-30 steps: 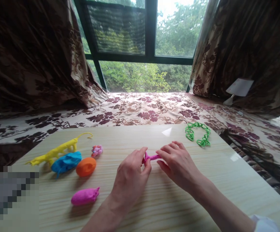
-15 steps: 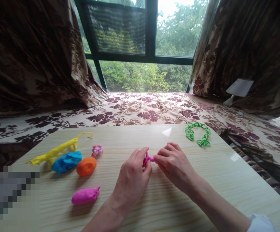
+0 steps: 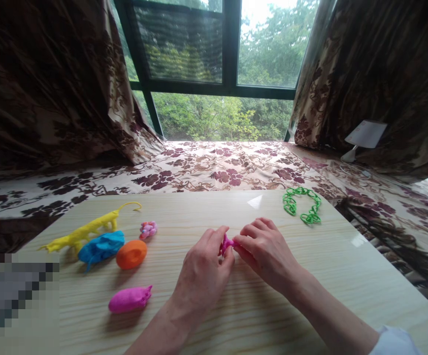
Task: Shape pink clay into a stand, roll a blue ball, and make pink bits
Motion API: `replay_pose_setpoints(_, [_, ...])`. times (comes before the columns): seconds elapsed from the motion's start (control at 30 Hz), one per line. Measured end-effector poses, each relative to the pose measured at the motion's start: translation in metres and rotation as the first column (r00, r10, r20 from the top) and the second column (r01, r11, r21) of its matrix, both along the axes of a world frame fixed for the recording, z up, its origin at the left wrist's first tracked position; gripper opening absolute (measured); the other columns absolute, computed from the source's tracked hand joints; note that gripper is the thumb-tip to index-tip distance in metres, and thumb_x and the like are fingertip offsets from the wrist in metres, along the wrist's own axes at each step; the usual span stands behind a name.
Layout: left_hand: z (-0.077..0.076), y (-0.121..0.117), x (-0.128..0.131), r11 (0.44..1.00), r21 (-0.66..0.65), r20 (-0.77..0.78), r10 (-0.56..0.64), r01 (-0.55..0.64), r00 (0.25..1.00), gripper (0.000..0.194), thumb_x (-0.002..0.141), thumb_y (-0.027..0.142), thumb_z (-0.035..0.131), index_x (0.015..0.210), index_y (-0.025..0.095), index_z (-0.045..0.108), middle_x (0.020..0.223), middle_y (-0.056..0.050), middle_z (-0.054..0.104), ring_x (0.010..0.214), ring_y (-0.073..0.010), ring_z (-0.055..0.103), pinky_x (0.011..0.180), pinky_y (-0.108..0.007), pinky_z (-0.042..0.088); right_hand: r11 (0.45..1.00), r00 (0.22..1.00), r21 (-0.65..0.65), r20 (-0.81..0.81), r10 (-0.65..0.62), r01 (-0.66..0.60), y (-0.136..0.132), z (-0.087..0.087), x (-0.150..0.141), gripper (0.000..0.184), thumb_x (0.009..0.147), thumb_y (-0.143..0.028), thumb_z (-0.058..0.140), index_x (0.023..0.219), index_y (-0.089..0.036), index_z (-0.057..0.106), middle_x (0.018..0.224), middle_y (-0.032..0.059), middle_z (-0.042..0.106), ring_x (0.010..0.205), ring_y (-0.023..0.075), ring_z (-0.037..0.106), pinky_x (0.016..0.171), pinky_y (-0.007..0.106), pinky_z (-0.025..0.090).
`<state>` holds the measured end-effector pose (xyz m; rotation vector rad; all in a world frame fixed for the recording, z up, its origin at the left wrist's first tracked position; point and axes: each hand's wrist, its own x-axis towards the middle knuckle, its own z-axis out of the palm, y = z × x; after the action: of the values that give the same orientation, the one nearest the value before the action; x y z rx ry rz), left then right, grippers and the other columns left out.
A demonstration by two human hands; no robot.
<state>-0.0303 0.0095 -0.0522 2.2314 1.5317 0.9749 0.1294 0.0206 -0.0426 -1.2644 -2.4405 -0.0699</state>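
Observation:
A small piece of pink modelling clay (image 3: 227, 243) is pinched between my two hands above the middle of the table. My left hand (image 3: 207, 264) is closed around its wider end, thumb and fingers on either side. The fingertips of my right hand (image 3: 263, 246) grip the narrow end, and part of the clay is hidden by fingers. To the left lies a larger pink clay roll (image 3: 129, 300) with a jagged right end. Behind it rest an orange clay lump (image 3: 131, 254) with a dent and a blue clay shape (image 3: 102, 247).
A yellow clay animal (image 3: 84, 232) with a long curled tail and a small mottled pink lump (image 3: 148, 229) lie at the back left of the table (image 3: 184, 209). A green clay chain (image 3: 289, 203) curves at the back right. A white lamp (image 3: 365, 134) stands beyond.
Both hands stay nearly in place on the pink clay piece; my right hand has shifted very slightly left, toward my left hand. The other clay pieces have not moved.

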Motion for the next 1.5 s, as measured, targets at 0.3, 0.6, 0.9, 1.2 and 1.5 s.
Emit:
replay_pose_setpoints(0.3, [0.001,-0.001,0.001,1.0,-0.015,-0.002,-0.009,0.009,1.0,0.038,0.079,0.015,0.046,0.116,0.023,0.047,0.093,-0.002,0.056,0.08,-0.0154,0.054,0.074,-0.03,0.044,1.0,0.999,0.019,-0.034,0.004,-0.004,0.0,-0.001,-0.002,0.014,0.086,-0.027,0.048,0.082,-0.022,0.06,0.08,0.0019,0.06,0.081,0.0169,0.046,0.086,0.036,0.028])
replay_pose_setpoints(0.6, [0.0,-0.002,-0.002,1.0,0.021,-0.063,0.017,-0.016,0.998,0.035,0.08,0.016,0.044,0.115,0.021,0.049,0.091,-0.003,0.055,0.08,-0.0165,0.053,0.074,-0.031,0.046,0.994,0.994,-0.007,-0.032,-0.107,0.107,-0.002,0.005,0.014,0.044,0.07,-0.036,0.067,0.11,-0.021,0.054,0.109,0.006,0.056,0.1,0.024,0.045,0.095,0.042,0.024])
replay_pose_setpoints(0.9, [0.01,-0.004,0.0,0.968,0.238,-0.306,0.002,0.075,0.952,0.028,0.079,0.019,0.05,0.105,0.024,0.059,0.114,-0.007,0.052,0.117,-0.026,0.037,0.102,-0.049,0.024,0.997,0.997,-0.027,0.028,-0.071,0.072,-0.001,0.003,0.017,0.008,0.078,-0.025,0.058,0.082,-0.025,0.065,0.09,0.0008,0.061,0.091,0.0194,0.048,0.095,0.041,0.023])
replay_pose_setpoints(1.2, [0.008,-0.005,0.0,0.971,0.229,-0.334,0.019,0.062,0.942,0.02,0.084,0.02,0.044,0.087,0.024,0.064,0.107,-0.003,0.058,0.12,-0.0228,0.037,0.106,-0.048,0.018,0.999,1.0,-0.036,0.017,-0.002,0.003,0.0,0.004,0.016,0.014,0.083,-0.024,0.052,0.075,-0.024,0.064,0.077,-0.0012,0.063,0.088,0.0171,0.049,0.094,0.04,0.023])
replay_pose_setpoints(1.5, [0.01,-0.005,0.002,0.971,0.226,-0.336,0.003,0.078,0.942,0.021,0.083,0.017,0.045,0.091,0.024,0.063,0.108,-0.004,0.058,0.119,-0.0222,0.038,0.106,-0.048,0.019,1.0,1.0,-0.017,-0.005,0.014,-0.014,-0.003,0.005,0.013,0.014,0.084,-0.029,0.052,0.08,-0.025,0.064,0.083,0.0005,0.062,0.09,0.0175,0.048,0.095,0.041,0.022])
